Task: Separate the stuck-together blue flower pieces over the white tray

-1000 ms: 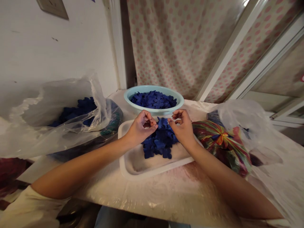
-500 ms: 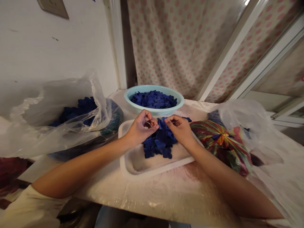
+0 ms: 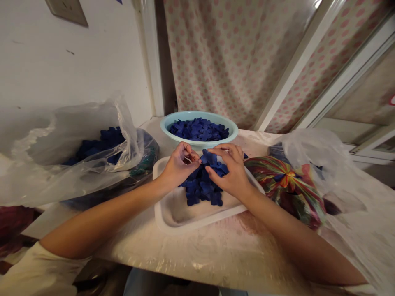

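My left hand sits at the pile's left edge, its fingertips curled and pinched together. Anything between them is too small to tell. My right hand rests on the top of the pile, fingers apart and touching the pieces. The pile of dark blue petal-shaped pieces lies on a white plastic tray. Behind the tray, a pale teal bowl holds more blue pieces.
A clear plastic bag of blue pieces lies to the left. To the right are a multicoloured striped bag and a clear plastic bag. A plastic-covered table carries everything, with a polka-dot curtain behind.
My right hand has moved left and down onto the pile, closer to my left hand. The blue pieces at the pile's top have shifted under it.
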`<move>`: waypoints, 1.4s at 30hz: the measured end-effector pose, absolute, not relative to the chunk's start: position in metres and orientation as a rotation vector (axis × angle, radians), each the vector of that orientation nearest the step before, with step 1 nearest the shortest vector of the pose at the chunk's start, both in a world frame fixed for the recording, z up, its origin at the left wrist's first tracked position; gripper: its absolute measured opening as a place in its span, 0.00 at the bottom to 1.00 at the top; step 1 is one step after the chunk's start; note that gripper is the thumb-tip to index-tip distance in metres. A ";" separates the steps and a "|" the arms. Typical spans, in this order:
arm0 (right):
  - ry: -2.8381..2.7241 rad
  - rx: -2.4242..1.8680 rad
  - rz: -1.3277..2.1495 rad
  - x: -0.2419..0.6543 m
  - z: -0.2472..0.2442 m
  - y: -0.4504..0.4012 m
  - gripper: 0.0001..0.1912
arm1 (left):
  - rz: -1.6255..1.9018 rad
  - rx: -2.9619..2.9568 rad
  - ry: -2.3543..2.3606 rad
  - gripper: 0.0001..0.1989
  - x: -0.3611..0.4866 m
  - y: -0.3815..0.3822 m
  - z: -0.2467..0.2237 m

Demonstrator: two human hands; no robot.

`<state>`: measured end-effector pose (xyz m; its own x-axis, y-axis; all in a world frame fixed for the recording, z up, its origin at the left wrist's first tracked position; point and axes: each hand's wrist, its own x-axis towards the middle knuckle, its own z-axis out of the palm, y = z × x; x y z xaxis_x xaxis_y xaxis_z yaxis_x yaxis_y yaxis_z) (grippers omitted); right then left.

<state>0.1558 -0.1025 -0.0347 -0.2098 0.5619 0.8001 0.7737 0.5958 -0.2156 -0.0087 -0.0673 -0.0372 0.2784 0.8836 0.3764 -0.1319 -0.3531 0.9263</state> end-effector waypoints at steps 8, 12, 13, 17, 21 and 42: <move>-1.993 -1.033 -0.333 0.159 -0.042 -0.096 0.07 | 1.266 1.470 0.674 0.15 -0.009 -0.072 -0.031; -1.923 -0.995 -0.121 0.158 -0.042 -0.094 0.04 | 1.213 1.453 0.653 0.12 -0.010 -0.074 -0.030; -1.908 -0.997 -0.076 0.158 -0.042 -0.094 0.04 | 1.187 1.473 0.658 0.12 -0.010 -0.074 -0.031; -1.916 -1.020 0.016 0.157 -0.041 -0.095 0.03 | 1.061 1.583 0.685 0.09 -0.009 -0.073 -0.033; -1.973 -0.979 0.024 0.156 -0.040 -0.096 0.05 | 0.953 1.615 0.714 0.08 -0.007 -0.074 -0.033; -1.459 -1.137 0.236 0.167 -0.043 -0.083 0.14 | 1.021 1.628 0.851 0.11 -0.010 -0.071 -0.030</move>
<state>0.1671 -0.0830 -0.0433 0.1898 0.7363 0.6494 0.4942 0.4999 -0.7112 -0.0103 -0.0714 -0.0302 0.3975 0.8914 0.2179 0.0537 -0.2596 0.9642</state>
